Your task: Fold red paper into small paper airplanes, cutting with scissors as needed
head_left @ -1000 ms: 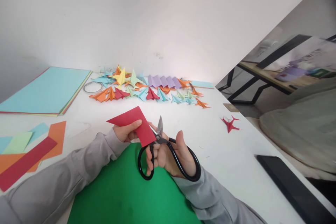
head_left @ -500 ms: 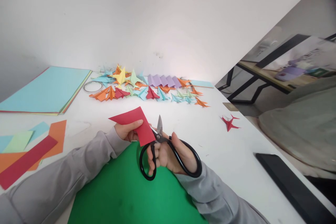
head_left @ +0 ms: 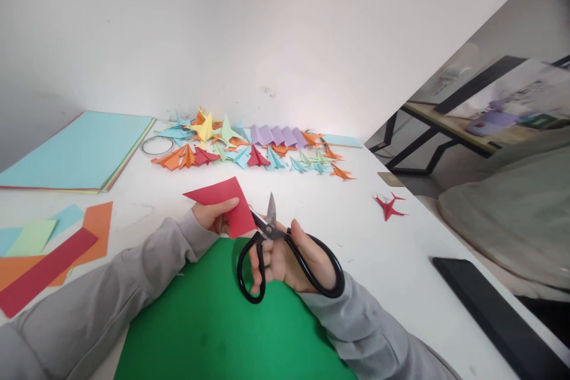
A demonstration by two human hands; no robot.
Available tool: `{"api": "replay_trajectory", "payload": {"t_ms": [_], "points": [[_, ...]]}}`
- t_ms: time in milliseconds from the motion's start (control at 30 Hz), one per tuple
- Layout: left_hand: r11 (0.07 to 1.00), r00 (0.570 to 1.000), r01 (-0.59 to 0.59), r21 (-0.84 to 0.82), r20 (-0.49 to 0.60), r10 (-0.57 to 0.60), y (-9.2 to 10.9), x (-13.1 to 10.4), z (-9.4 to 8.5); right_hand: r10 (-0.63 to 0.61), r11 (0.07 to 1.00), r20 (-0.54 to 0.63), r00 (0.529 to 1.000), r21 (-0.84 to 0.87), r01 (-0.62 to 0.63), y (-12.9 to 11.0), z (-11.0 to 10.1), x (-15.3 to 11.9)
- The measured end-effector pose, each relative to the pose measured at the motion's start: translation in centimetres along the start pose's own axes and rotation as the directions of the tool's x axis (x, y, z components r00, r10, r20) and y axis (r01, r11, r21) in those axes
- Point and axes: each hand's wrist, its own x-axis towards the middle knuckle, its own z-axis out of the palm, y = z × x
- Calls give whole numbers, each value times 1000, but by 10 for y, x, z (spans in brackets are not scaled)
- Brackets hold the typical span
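Note:
My left hand (head_left: 214, 214) pinches a folded red paper (head_left: 231, 208) between thumb and fingers. Its upper left end comes to a point. My right hand (head_left: 289, 258) is wrapped through the handles of black-handled scissors (head_left: 269, 230), whose blades are spread apart and point upward. The paper's right edge lies close by the lower left blade; whether they touch I cannot tell. Both hands are raised above a green sheet (head_left: 231, 326) at the near side of the white table (head_left: 383, 273).
Folded paper planes (head_left: 205, 129) in many colours line the wall. Large coloured sheets (head_left: 84, 151) and paper strips (head_left: 48, 270) lie at the left. A red folded figure (head_left: 389, 207) and a black bar (head_left: 494, 314) are at the right, beside a wire ring (head_left: 157, 145) farther left.
My left hand has moved slightly up and left with the red paper, away from the scissors' pivot. The scissors have hardly moved and their blades stay apart.

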Motion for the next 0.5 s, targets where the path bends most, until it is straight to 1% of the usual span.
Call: {"api": "replay_trajectory", "payload": {"t_ms": [167, 300, 400, 500], "points": [[1000, 1000, 16, 5, -3, -16, 6, -4, 5, 13, 1000, 34, 999, 3, -13, -2, -1, -1], [997, 994, 73, 4, 76, -73, 10, -9, 8, 37, 998, 7, 999, -42, -37, -5, -1, -2], [999, 990, 35, 3, 138, -35, 7, -9, 6, 34, 997, 30, 999, -66, -32, -6, -1, -3], [999, 988, 11, 37, 157, -17, 3, -9, 3, 25, 998, 53, 998, -58, -22, -6, -2, -4]]}}
